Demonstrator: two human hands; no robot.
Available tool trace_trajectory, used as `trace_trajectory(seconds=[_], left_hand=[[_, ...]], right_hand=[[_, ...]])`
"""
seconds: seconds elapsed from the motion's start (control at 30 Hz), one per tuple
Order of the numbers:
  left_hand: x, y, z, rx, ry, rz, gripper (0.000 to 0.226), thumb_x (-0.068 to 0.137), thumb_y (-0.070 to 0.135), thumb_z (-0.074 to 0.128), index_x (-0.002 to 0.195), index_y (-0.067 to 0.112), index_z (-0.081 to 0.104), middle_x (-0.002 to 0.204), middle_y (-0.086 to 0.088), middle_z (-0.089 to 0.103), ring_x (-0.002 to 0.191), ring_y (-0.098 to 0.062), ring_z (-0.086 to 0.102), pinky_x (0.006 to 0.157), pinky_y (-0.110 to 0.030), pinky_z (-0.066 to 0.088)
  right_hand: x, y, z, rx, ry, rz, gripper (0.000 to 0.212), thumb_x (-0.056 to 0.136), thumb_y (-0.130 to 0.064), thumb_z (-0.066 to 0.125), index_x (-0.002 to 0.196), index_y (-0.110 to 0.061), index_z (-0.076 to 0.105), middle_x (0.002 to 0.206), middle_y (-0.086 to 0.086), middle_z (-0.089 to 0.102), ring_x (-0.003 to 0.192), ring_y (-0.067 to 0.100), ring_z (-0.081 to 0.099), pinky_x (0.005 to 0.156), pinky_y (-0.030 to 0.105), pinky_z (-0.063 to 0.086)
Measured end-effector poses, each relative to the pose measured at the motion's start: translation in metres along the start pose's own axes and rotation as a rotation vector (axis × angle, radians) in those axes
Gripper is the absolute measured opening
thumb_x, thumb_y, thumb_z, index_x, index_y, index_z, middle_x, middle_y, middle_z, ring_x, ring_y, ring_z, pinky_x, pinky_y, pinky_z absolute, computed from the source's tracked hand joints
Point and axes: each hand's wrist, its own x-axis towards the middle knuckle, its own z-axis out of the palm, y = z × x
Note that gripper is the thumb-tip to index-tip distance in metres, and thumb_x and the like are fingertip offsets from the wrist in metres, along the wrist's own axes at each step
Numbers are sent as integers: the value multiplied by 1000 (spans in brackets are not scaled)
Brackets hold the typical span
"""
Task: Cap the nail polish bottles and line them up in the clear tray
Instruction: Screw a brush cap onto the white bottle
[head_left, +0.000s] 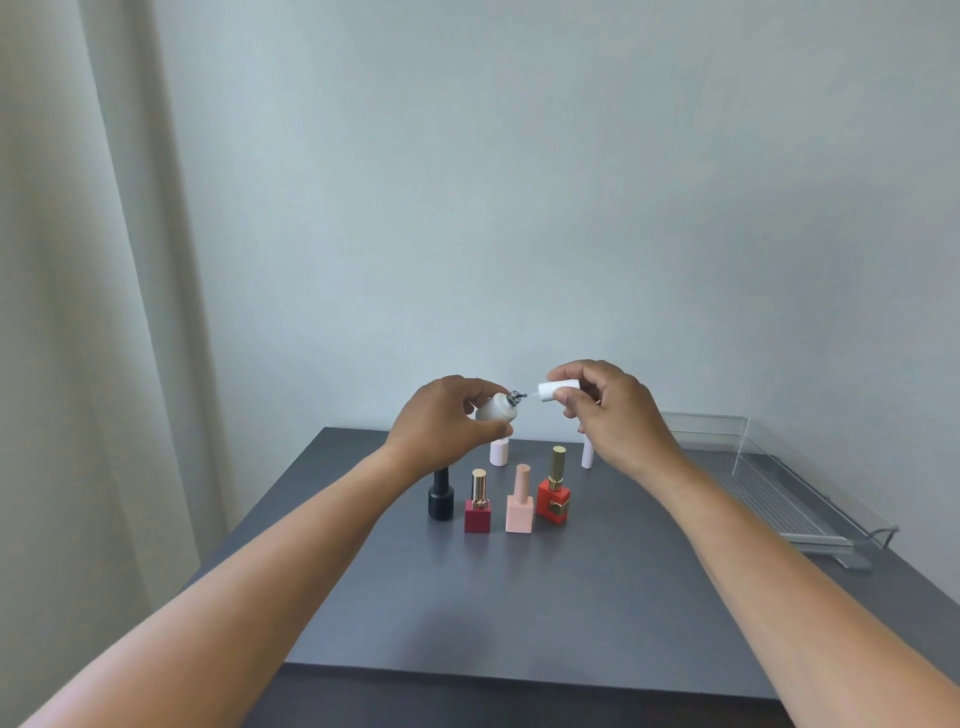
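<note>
You are capping: your left hand (447, 415) grips the white bottle (497, 408) above the bench (571, 597), tilted, neck toward the cap (557, 391) pinched in your right hand (613, 410). Next, seat the brush and twist; the tray (810, 499) right of the bottle is empty

- Lighting was soft, even, moderately bright; source probably left, near the curtain (104, 312).
- Faint shadows lay on the grey table (571, 597).
- Clear tray (810, 499) showed mild glare.
- Forearms stretched at the edges; detail slightly soft.
</note>
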Motion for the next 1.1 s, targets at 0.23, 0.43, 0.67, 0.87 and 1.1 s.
trace_trajectory(seconds=[0.23, 0.43, 0.67, 0.87, 1.1], left_hand=[[1, 1, 2, 17, -1, 48, 33, 76, 30, 79, 106, 42, 71, 99, 9, 62, 93, -6, 59, 81, -26, 49], [3, 5, 7, -4, -6, 59, 39, 76, 27, 81, 111, 38, 70, 94, 12, 63, 87, 2, 60, 74, -14, 42], [1, 4, 10, -103, 10, 9, 32, 71, 24, 86, 96, 33, 68, 87, 23, 68, 78, 15, 60, 66, -2, 43], [-2, 6, 10, -110, 4, 27, 31, 72, 23, 85, 91, 38, 67, 85, 23, 69, 77, 15, 61, 66, -2, 42], [-3, 10, 10, -58, -23, 53, 31, 73, 24, 82, 85, 45, 62, 86, 24, 69, 80, 4, 62, 72, -19, 51]], right_hand=[[2, -7, -1, -157, -14, -135, 26, 97, -13, 56, 117, -22, 70, 88, -2, 49, 77, 1, 49, 68, 1, 33], [1, -11, 3, -12, 23, -75, 27, 88, -7, 66, 112, -20, 68, 88, -11, 61, 82, 2, 60, 79, 22, 50], [4, -9, -1, 90, 3, 47, 16, 84, -8, 73, 95, -19, 70, 84, -3, 70, 75, 14, 68, 73, 32, 58], [5, -3, -3, -45, -22, 89, 27, 87, -42, 67, 78, -16, 66, 76, 7, 68, 73, 29, 67, 68, 40, 55], [6, -5, -6, -228, -61, 165, 74, 84, -78, 37, 55, -15, 62, 53, 4, 67, 51, 27, 65, 58, 37, 55]])
